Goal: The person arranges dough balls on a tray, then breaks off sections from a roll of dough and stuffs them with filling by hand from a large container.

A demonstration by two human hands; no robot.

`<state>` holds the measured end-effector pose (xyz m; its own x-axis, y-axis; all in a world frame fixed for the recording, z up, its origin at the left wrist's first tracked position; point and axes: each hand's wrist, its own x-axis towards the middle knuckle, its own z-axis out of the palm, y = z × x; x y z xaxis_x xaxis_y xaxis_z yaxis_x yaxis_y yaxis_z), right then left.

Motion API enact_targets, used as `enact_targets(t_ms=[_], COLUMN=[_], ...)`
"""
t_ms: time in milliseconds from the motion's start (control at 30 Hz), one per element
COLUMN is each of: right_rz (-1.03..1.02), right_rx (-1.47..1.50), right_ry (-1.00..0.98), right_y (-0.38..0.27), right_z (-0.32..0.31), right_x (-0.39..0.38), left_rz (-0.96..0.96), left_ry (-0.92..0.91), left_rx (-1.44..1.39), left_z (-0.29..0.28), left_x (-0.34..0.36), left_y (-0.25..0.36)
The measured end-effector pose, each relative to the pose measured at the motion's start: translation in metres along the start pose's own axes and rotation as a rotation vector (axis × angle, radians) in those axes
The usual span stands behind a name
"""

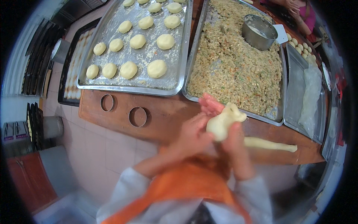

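Over the front edge of the wooden table I hold a pale piece of dough (220, 125), rounded below and gathered into an uneven, flared top. My left hand (195, 125) cups it from the left, its fingertips reaching behind. On the other side my right hand (234, 138) closes around the dough with the thumb pressed against it. Just beyond is a metal tray (278, 118) spread with chopped, speckled filling (238, 71). A round metal tin (259, 33) rests in that filling. Right of my hands, a long roll of dough (270, 144) lies along the table edge.
A floured metal tray (169, 80) with several flattened dough rounds (128, 70) sits at far left. Two metal rings (137, 116) lie on the wooden table (167, 112). A tray with a plastic bag (311, 97) stands at right. Another person's hands (292, 7) show at far right.
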<state>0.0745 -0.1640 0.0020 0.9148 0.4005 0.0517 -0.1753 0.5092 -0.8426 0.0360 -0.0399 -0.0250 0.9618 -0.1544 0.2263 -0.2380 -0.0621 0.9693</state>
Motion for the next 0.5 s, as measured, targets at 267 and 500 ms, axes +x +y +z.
enact_targets(t_ms=[267, 500], right_rz=[-0.004, 0.008], right_rx=[-0.059, -0.037], right_ry=[-0.116, -0.075], right_y=[0.003, 0.005], right_z=[-0.012, 0.007], right_x=[0.004, 0.001], left_rz=[0.032, -0.156], left_ry=[0.169, 0.020], left_rx=[0.101, -0.251], left_z=[0.012, 0.001], left_x=[-0.005, -0.019], left_y=[0.002, -0.012])
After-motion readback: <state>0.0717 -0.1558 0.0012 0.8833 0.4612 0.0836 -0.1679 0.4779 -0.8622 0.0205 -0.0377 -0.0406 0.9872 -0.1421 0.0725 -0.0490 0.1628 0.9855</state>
